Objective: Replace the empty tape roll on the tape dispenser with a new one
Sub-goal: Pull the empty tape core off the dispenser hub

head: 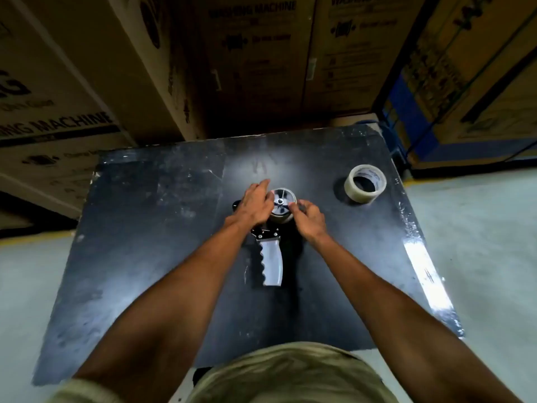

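Note:
A tape dispenser (271, 261) with a pale ribbed handle lies on its side in the middle of the black table (139, 228). Its spoked hub carries a nearly empty roll (282, 203), facing up. My left hand (255, 203) grips the left side of that roll, its fingers reaching over the far rim. My right hand (309, 218) pinches the roll's right edge with curled fingers. A new roll of clear tape (365, 184) lies flat near the table's far right corner, apart from both hands.
Large cardboard boxes (255, 62) marked for washing machines are stacked close behind the table and to its left. More boxes with blue panels (453, 82) stand at the right. Pale floor (482, 242) runs along both sides of the table.

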Motion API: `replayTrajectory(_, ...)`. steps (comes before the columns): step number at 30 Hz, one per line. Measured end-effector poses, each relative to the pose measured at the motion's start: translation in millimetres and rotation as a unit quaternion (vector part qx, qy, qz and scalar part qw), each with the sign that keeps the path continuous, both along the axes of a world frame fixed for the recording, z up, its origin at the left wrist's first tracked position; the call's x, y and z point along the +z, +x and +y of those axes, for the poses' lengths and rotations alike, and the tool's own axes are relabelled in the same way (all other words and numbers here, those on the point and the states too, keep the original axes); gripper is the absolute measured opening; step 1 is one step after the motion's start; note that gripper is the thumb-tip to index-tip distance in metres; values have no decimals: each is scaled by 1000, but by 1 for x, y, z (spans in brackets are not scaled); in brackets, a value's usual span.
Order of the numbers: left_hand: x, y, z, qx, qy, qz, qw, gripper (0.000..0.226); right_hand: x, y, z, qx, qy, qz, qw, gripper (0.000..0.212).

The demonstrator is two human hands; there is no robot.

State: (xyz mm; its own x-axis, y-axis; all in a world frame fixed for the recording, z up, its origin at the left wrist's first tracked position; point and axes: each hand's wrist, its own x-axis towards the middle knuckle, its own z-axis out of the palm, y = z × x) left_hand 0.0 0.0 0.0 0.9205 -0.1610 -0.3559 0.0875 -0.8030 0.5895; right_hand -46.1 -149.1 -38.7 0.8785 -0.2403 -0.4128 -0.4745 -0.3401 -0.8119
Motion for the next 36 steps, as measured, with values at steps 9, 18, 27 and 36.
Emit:
replayTrajectory(9,-15,22,-6,8,15,102,995,35,-8,15,-6,-29,-6,46,999,32)
replayTrajectory(18,-11,10,5,60,-44,197,977,31,-17,8,-12,-3,142,87,986,11)
replayTrajectory(27,8,8,18,90,-125,328,932,21,-6,5,-18,-15,284,162,945,22)
replayTrajectory(36,22,5,7,89,-113,341,929,17,-5,10,-21,8,248,171,954,33)
